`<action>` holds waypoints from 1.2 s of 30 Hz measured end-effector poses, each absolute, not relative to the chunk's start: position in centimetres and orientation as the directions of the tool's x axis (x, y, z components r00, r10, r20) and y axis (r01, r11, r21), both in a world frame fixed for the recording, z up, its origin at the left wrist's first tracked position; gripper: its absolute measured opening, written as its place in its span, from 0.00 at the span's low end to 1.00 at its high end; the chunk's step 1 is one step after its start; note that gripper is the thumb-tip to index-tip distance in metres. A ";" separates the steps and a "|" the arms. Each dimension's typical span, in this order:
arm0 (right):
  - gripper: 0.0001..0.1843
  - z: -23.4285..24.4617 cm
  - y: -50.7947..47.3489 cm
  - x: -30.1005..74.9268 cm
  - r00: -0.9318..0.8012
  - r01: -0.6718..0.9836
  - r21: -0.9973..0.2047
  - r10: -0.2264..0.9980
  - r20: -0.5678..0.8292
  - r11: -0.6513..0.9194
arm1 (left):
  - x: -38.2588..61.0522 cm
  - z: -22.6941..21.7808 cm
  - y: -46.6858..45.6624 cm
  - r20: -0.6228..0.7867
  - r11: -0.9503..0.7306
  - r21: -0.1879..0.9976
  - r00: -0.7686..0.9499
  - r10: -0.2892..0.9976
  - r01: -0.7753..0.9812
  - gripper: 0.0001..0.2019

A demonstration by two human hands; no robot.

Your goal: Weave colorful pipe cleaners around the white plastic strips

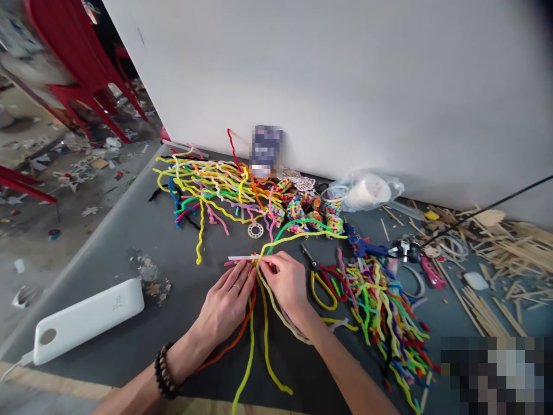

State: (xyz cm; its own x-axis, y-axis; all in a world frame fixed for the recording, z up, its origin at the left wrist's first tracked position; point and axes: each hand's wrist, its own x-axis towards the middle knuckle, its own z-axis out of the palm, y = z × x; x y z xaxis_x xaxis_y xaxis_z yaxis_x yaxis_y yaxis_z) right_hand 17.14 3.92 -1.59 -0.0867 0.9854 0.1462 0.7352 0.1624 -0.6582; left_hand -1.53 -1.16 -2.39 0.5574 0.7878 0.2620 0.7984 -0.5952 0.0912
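1. The left hand (227,305) lies palm down on the dark grey tabletop (181,271), its fingers nearly straight. Thumb and forefinger tips are closed on a bundle of fuzzy pipe-cleaner stems (257,275) where it crosses a thin white stick (239,257).
2. The right hand (287,285) sits just right of the thin white stick. Its fingers are curled and their tips pinch the same bundle, almost touching the left hand's fingertips.
3. From the stick, yellow, orange and pale stems trail toward the person between the two forearms. One green and one yellow stem arc away behind it to the right.
4. A dark beaded bracelet (164,372) circles the left wrist, well below the stick.
5. Behind the stick and to its left spreads a loose heap of long multicoloured fuzzy stems (207,184). A small white perforated ring (255,230) lies just behind the stick.
6. Behind and right of the stick are woven multicoloured bead rings (302,207), and farther back a clear plastic bag (367,193).
7. Right of the stick, past the right hand, lie yellow-handled pliers (322,282), a blue glue gun (363,248) and a second heap of short coloured stems (384,305).
8. Far right of the stick is a scatter of thin pale wooden sticks (510,248).
9. Well left of the stick and nearer the person rests a white rectangular power bank (86,320).
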 end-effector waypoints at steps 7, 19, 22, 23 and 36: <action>0.10 0.1 3.8 17.6 -0.124 0.749 -0.639 0.985 0.124 0.175 | -1.6 -2.5 -0.9 0.274 -0.598 0.125 0.552 0.787 0.792 0.26; 0.35 -0.5 -7.9 19.9 -0.363 0.913 -0.099 0.900 0.241 0.395 | -1.7 -2.5 -0.6 0.253 -0.641 0.090 0.605 0.755 0.762 0.29; 0.35 -0.3 -9.1 19.5 -0.416 0.879 -0.142 0.877 0.239 0.455 | -1.9 -2.6 -0.4 0.279 -0.645 0.117 0.598 0.751 0.755 0.29; 0.33 -0.1 -9.1 19.3 -0.394 0.878 -0.186 0.886 0.245 0.441 | -1.9 -2.5 -0.3 0.284 -0.642 0.127 0.592 0.754 0.756 0.29; 0.22 4.4 -5.0 20.0 -0.647 0.739 0.022 0.700 0.303 0.674 | -2.6 -2.5 0.2 0.288 -0.692 0.172 0.636 0.715 0.701 0.26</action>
State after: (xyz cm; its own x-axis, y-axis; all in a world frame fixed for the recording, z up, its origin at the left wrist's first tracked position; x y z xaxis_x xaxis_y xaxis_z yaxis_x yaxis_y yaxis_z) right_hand 20.03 -4.98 4.41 -0.6471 0.6995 0.3032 0.7386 0.6738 0.0216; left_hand -2.62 0.17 -2.51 0.6364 0.7155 0.2883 0.7008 -0.6924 0.1717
